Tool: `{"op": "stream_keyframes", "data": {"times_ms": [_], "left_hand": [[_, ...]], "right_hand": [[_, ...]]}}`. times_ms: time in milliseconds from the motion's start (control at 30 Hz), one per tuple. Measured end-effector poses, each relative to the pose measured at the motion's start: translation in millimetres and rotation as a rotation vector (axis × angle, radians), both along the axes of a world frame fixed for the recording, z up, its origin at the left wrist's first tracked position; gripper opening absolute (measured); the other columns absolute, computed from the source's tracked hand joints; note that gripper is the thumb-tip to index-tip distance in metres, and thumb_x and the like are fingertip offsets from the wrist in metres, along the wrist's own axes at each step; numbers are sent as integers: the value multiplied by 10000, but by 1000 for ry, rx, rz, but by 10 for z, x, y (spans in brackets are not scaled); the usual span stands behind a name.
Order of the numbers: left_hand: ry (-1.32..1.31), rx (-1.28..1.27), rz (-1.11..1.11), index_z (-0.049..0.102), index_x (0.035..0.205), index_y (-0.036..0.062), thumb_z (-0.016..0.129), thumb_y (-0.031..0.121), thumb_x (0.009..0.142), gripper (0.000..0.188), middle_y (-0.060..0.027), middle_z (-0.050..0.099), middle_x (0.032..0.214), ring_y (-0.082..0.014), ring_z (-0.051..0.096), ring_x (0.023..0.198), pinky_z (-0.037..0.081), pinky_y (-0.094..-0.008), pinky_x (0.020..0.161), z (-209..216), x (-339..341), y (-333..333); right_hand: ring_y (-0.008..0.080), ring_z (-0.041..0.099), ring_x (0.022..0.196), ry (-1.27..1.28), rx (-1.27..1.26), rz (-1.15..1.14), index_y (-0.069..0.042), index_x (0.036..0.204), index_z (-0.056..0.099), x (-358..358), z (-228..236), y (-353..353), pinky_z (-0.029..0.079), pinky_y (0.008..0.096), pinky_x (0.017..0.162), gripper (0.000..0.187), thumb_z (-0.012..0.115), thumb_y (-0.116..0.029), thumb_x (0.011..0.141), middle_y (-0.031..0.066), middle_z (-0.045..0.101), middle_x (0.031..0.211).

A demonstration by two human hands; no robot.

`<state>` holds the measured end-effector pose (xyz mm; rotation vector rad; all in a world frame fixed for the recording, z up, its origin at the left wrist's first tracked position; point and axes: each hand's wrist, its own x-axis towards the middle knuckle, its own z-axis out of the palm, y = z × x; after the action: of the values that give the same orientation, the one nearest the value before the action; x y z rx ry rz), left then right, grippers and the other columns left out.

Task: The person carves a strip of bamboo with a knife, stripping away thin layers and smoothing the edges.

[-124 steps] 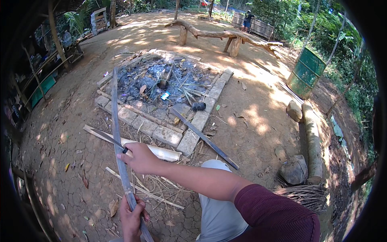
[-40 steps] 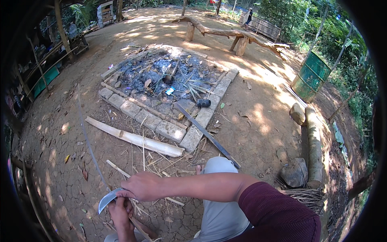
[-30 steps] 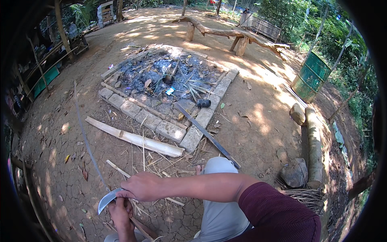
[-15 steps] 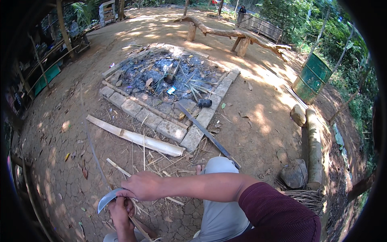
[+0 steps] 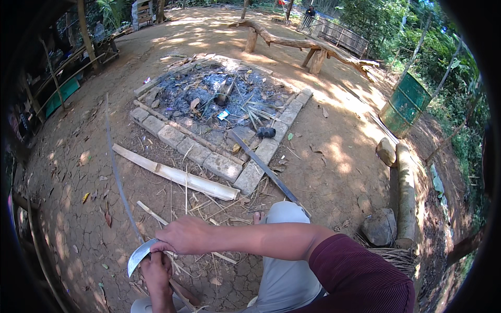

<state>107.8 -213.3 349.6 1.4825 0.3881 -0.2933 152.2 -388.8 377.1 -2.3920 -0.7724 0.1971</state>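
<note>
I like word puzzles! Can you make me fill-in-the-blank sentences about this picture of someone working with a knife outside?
1. The left hand holds a curved ____.
2. The right hand pinches a long thin bamboo ____.
3. The ash pit is edged with ____.
4. The metal drum is coloured ____.

Missing words: knife; strip; bricks; green

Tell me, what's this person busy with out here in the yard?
A seated person is working a long thin bamboo strip with a curved knife. The left hand grips the knife low near the lap, while the right hand reaches across and steadies the strip at the blade. A split bamboo piece lies beside a brick-edged ash pit.
</note>
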Motion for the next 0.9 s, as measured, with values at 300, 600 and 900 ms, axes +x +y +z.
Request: {"op": "stream_keyframes", "data": {"times_ms": [300,600,900], "left_hand": [[14,-122,-106,495,977,86,553,182,1006,115,27,395,595,-51,320,395,207,-240,346,146,-183,-215],[-19,-147,-78,490,1030,87,561,212,998,148,28,386,617,-57,324,398,205,-234,349,161,-127,-181],[-41,-145,-187,484,1022,70,556,168,1000,123,17,404,637,-63,352,421,249,-238,372,113,-349,-388]], "right_hand": [[431,670,709,-129,17,-262,-69,915,604,319,146,-192,509,526,600,559,431,-592,1008,176,676,725],[440,664,749,-109,61,-201,-40,938,597,189,107,-214,494,549,638,475,422,-467,1048,219,667,791],[443,638,726,-317,-45,-319,-61,944,560,844,127,-721,468,554,628,443,398,-458,1057,187,651,745]]}}
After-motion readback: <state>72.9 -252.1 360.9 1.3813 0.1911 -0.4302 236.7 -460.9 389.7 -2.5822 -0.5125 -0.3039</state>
